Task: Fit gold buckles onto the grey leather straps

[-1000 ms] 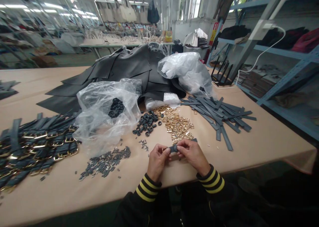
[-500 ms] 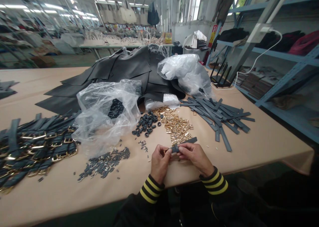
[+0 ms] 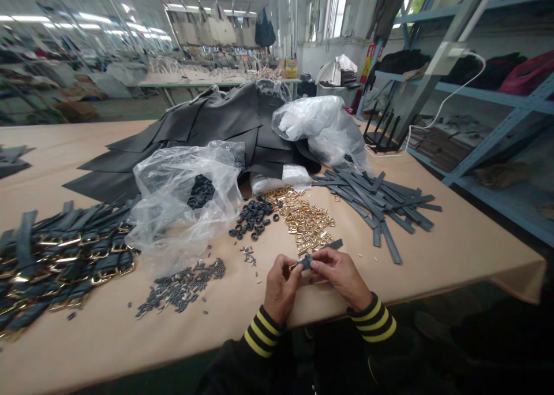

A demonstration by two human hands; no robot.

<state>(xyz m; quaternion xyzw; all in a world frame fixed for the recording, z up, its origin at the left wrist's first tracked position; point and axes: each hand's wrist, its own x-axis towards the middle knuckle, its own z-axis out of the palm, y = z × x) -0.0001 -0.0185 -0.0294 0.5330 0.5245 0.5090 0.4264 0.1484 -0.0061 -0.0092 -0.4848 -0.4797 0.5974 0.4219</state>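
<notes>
On the near side of the buckle pile (image 3: 308,220), the left hand (image 3: 280,284) and right hand (image 3: 344,276) pinch one strap (image 3: 306,262) between fingertips, probably to steady it, while loops (image 3: 254,215) left of that pile and strips (image 3: 373,197) right of it seem placed for easy reach.

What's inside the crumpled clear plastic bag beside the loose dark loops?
Inside the clear plastic bag, a cluster of small dark pieces shows, resembling the loose loops at its right. Cloudy folds hide whether anything else is inside.
</notes>
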